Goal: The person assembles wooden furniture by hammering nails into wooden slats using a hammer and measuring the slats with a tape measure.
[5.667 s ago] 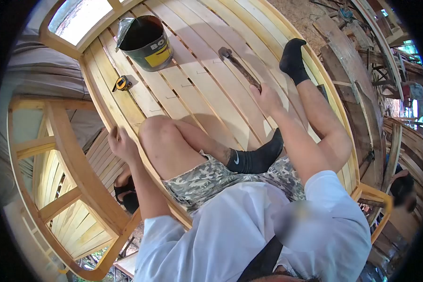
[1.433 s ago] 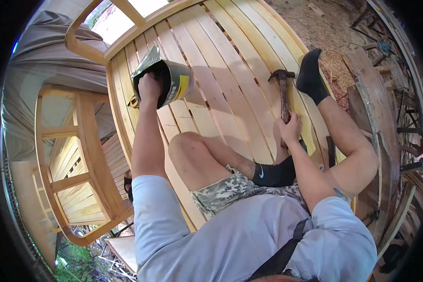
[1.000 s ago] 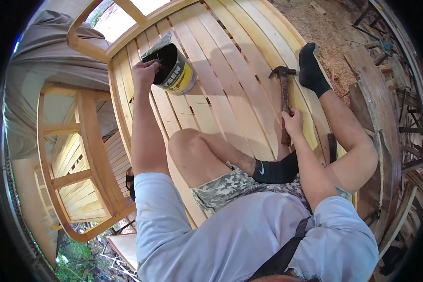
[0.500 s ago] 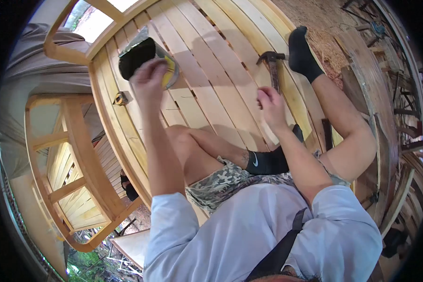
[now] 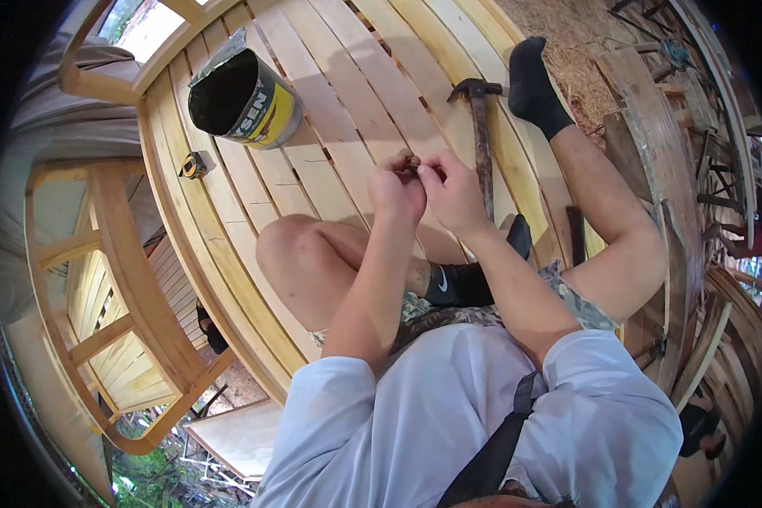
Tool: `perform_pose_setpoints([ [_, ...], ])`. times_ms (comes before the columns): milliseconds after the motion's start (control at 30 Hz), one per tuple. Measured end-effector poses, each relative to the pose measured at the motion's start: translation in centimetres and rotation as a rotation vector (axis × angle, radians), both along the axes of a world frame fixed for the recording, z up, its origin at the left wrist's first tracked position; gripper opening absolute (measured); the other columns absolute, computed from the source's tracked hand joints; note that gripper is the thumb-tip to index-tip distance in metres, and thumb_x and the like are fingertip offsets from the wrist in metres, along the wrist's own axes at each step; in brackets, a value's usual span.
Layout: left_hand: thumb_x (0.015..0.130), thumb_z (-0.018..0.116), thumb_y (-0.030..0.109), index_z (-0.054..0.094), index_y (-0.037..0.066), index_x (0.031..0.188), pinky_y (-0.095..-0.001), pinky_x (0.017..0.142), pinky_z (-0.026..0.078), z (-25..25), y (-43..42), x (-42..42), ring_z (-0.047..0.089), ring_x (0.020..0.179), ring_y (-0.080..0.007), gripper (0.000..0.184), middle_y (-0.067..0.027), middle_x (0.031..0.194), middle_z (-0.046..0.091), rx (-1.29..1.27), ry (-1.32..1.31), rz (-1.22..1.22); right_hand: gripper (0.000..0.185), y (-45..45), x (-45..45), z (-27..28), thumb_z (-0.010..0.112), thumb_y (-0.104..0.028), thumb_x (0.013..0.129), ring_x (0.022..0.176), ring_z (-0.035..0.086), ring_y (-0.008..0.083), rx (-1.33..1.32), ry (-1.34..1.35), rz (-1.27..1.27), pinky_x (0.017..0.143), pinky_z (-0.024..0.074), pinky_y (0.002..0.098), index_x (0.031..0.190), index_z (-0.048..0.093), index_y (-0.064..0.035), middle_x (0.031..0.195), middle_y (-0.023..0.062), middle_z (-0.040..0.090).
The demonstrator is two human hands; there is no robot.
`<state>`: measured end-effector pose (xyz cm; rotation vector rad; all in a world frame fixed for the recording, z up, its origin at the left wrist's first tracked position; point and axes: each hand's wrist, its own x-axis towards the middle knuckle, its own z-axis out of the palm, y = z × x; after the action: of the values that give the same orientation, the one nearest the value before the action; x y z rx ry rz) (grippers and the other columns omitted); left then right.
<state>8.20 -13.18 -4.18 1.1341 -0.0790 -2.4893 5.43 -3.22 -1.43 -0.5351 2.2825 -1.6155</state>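
My left hand (image 5: 398,193) and my right hand (image 5: 455,196) meet above the slatted wooden surface, fingers curled and fingertips pinched together. Something small and dark shows between the fingertips, too small to name. Just right of my right hand lies a claw hammer (image 5: 483,140), its head pointing away from me and its worn handle toward me. Beyond my left hand stands a cut-open container (image 5: 271,110) with a yellow and black label, its inside dark. A few thin, dark, nail-like pieces (image 5: 286,184) lie on the slats between the container and my leg.
A small yellow and black tape measure (image 5: 193,165) sits near the left rim of the slatted surface (image 5: 372,93). My folded legs flank the hands. A wooden frame (image 5: 135,279) stands at left, and stacked planks (image 5: 652,161) lie at right.
My left hand has come from the container's opening back toward me and met my right hand. My right hand has shifted slightly left, fingers now pinched against the left. The view has shifted slightly.
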Motion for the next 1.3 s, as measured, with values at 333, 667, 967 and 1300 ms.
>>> perform_pose_setpoints([
  [333,0.086,0.045,0.009,0.045,0.007,0.082,-0.0302,0.053,0.037,0.9,-1.2,-0.3,0.047,0.065,-0.0177,0.005,-0.0067,0.075,0.054,-0.130,-0.017,-0.077,0.019,2.8,-1.1,0.5,0.064,-0.019,0.095,0.070,0.060,0.0077,-0.265,-0.367,-0.059,0.062,0.0482,0.0236,0.101,0.068,-0.0011,0.083,0.0019,0.067],
  [667,0.089,0.056,0.012,0.052,0.007,0.067,-0.0251,0.045,0.034,-0.2,0.5,1.4,0.041,0.050,-0.0090,0.023,-0.0001,0.062,0.048,-0.903,-0.323,-0.224,0.012,4.1,-2.0,-0.3,0.060,-0.020,0.098,0.070,0.058,0.0088,-0.366,-0.779,-0.139,0.061,0.0441,0.0232,0.098,0.064,-0.0091,0.082,-0.0009,0.063],
  [967,0.087,0.075,0.019,0.061,0.004,0.075,-0.0227,0.044,0.031,0.1,2.0,0.3,0.042,0.051,-0.0043,0.024,0.0004,0.069,0.058,-1.108,-0.305,-0.611,0.018,4.2,-2.9,-1.1,0.056,-0.023,0.098,0.064,0.055,0.0094,-0.424,-0.925,-0.212,0.056,0.0419,0.0253,0.091,0.064,-0.0090,0.076,-0.0008,0.061],
  [1300,0.082,0.080,0.016,0.074,-0.003,0.097,-0.0235,0.067,0.046,1.5,-0.3,-1.6,0.057,0.074,-0.0073,0.025,-0.0043,0.085,0.070,-1.142,-0.239,-0.789,0.018,4.3,-4.3,-2.0,0.054,-0.021,0.097,0.057,0.045,0.0072,-0.344,-0.851,-0.135,0.049,0.0329,0.0246,0.086,0.061,-0.0085,0.068,-0.0035,0.051],
])
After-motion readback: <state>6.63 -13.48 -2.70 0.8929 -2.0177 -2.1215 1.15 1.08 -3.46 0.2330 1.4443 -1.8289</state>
